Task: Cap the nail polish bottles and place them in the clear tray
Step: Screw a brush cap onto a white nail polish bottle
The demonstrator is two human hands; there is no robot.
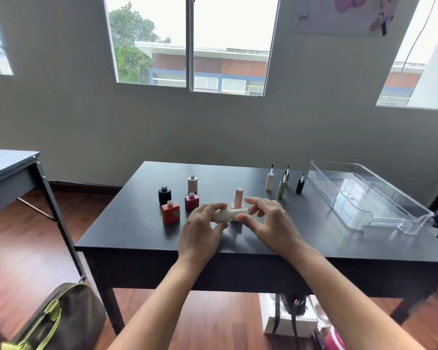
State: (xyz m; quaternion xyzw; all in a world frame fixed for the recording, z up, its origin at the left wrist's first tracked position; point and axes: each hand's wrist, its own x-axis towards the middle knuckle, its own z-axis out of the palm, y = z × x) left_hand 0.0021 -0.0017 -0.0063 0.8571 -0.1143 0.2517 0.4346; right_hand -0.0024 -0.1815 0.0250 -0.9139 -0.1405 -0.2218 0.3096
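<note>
My left hand (202, 228) grips a white nail polish bottle (223, 214) held sideways above the black table (127, 231). My right hand (268, 221) pinches its pale cap (239, 211) at the bottle's neck. Behind them stands a capped peach bottle (239, 197). To the left stand uncapped bottles: black (164, 194), pale pink (192, 183), dark red (191, 201) and red (170, 211). Brush caps stand upright at the back: white (269, 180), gold (281, 188), black (300, 185) and one more (286, 174). The clear tray (364, 195) lies at the right, with no bottles in it.
A second grey table (8, 170) stands at the left. A bag with green straps (58, 319) sits on the wooden floor at the lower left. A white box and a dark bag (291, 314) lie under the table. Wall and windows rise behind.
</note>
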